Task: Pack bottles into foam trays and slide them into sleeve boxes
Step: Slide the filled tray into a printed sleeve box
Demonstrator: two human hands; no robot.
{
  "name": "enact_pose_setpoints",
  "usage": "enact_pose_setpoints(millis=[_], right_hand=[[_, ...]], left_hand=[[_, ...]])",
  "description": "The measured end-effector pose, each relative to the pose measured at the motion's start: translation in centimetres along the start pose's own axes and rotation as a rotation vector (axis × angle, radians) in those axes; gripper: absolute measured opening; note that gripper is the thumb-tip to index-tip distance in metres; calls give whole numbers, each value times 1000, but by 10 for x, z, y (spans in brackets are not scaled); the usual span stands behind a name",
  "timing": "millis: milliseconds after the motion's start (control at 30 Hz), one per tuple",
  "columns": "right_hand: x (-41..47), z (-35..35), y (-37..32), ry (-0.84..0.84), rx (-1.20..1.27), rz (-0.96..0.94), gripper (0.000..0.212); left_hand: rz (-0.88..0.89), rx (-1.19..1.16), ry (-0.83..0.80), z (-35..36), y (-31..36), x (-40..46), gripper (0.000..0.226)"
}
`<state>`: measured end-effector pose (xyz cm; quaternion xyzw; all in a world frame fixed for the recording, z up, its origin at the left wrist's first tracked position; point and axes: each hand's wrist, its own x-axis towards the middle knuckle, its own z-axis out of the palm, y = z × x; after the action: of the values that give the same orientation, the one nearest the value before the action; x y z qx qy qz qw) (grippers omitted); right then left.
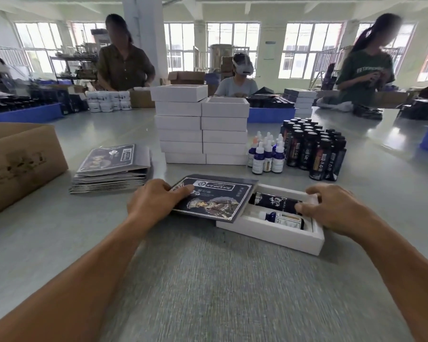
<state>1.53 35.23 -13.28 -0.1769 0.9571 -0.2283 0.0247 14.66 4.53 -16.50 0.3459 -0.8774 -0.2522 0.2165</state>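
Right now the white foam tray (269, 233) lies on the grey table (208, 280) just in front of the person, its left end tucked inside the dark printed sleeve box (213, 198) and its right half sticking out. Two bottles lie on their sides in the exposed part: a dark labelled bottle (274, 201) in the far slot and a blue dropper bottle (284, 219) with a pale label in the near slot.

The left hand (153, 201) sits at the sleeve's left end, fingers curled around that edge and the thumb laid flat on its printed top, holding it in place. The right hand (331, 208) is at the tray's right end, fingers bent over the far rim and the thumb resting on the dark bottle, gripping that end of the tray.

Behind the work, two stacks of white boxes (203, 132) stand side by side, with a cluster of upright dropper bottles (267, 151) and a group of dark bottles (314, 149) to their right. A pile of flat sleeves (111, 169) lies to the left, beside a brown carton (20, 164). Across the table, other people are working at their own piles.
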Motion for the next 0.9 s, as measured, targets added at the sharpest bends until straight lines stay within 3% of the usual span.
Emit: enact_pose_setpoints(millis=[67, 167, 233, 400, 567, 767, 900], right_hand=[[1, 2, 0, 7, -13, 30, 61], [3, 1, 2, -5, 5, 106, 45], [4, -1, 1, -60, 38, 163, 49], [-3, -7, -1, -161, 113, 230, 37], [-2, -11, 0, -170, 187, 262, 19], [3, -22, 11, -95, 219, 213, 16], [6, -25, 22, -63, 312, 229, 13]], left_hand=[[-5, -199, 38, -2, 0, 0, 51], [-33, -441, 58, -8, -4, 0, 45], [-55, -521, 55, -11, -7, -1, 45], [4, -509, 58, -22, -9, -4, 43], [153, -307, 219, -33, -7, -7, 55], [187, -536, 223, -48, -11, -6, 47], [182, -439, 241, -47, -13, -7, 50]])
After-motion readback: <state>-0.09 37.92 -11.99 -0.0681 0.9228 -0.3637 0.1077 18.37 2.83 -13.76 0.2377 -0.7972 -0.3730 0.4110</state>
